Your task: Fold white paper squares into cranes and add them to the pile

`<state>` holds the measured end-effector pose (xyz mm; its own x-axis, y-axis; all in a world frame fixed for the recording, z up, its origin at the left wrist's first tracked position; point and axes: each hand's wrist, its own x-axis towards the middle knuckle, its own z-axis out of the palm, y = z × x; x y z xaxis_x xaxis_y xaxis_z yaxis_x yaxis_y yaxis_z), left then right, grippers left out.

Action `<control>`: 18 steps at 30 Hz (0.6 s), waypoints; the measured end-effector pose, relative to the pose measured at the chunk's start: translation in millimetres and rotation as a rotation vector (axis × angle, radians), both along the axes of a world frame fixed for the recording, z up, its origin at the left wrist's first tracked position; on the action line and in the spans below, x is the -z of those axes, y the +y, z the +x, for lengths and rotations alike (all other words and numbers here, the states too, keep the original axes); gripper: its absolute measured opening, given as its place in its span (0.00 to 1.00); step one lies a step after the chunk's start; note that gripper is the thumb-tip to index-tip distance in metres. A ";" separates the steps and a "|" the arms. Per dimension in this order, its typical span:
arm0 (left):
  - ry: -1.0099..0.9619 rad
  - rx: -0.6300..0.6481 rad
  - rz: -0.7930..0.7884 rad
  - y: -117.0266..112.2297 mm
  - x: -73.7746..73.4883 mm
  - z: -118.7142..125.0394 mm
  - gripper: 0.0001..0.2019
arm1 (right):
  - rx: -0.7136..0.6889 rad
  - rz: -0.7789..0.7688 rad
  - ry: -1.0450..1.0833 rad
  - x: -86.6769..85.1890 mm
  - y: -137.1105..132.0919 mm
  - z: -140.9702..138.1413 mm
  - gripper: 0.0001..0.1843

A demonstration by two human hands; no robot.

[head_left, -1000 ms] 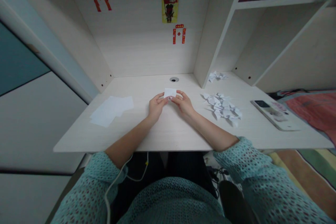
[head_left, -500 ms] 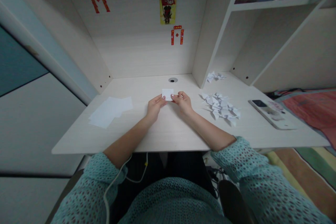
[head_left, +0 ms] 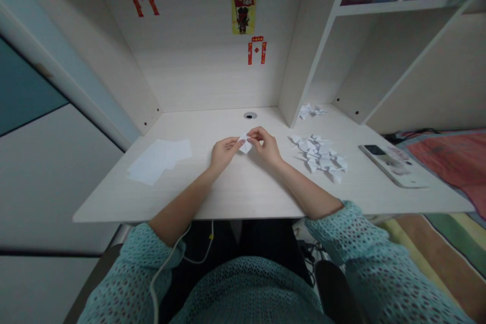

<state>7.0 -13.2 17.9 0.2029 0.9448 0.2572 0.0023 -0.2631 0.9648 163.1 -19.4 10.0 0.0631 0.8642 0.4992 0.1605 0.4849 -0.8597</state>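
A small white paper [head_left: 246, 147], set cornerwise near the middle of the frame above the counter [head_left: 243, 195], is pinched between thumb and fingers of both hands, the left hand [head_left: 225, 153] at its left edge and the right hand [head_left: 267, 147] at its right. The step in hand looks like folding it, and the next move seems to call for lining up edges and pressing a crease, though fingers hide the fold itself. White sheets [head_left: 161, 156] lie flat at left-centre, and folded paper pieces [head_left: 319, 154] are heaped right of centre.
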 end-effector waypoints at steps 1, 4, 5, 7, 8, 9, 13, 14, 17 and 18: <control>0.016 0.005 -0.005 0.3 1.0 -0.3 0.15 | -0.019 0.017 -0.070 -2.0 -2.0 0.5 0.06; 0.041 0.006 -0.033 2.5 4.0 -1.5 0.14 | -0.017 0.057 -0.129 -4.1 -5.5 -0.7 0.12; 0.034 0.000 -0.041 3.5 4.7 -1.8 0.14 | -0.006 0.060 -0.105 -3.0 -5.5 -2.1 0.15; -0.002 -0.017 -0.061 5.4 5.3 -2.3 0.15 | 0.002 0.040 -0.021 0.9 -4.3 -5.6 0.20; -0.030 -0.026 -0.075 6.1 5.4 -2.3 0.15 | -0.009 0.013 0.027 3.2 -3.6 -7.5 0.22; -0.060 -0.035 -0.093 6.6 5.2 -2.2 0.16 | -0.031 -0.020 0.066 5.4 -3.1 -9.5 0.24; -0.129 -0.064 -0.120 5.9 4.0 -1.3 0.15 | -0.085 -0.069 0.106 8.7 -5.1 -15.4 0.23; -0.117 -0.071 -0.111 5.4 3.7 -1.4 0.15 | -0.083 -0.059 0.098 8.3 -5.9 -16.0 0.20; -0.059 -0.087 -0.066 4.7 3.3 -2.9 0.13 | -0.082 -0.036 0.066 6.7 -5.4 -15.2 0.13; -0.050 -0.092 -0.056 5.2 3.7 -3.8 0.13 | -0.086 -0.041 0.062 6.6 -4.0 -14.0 0.11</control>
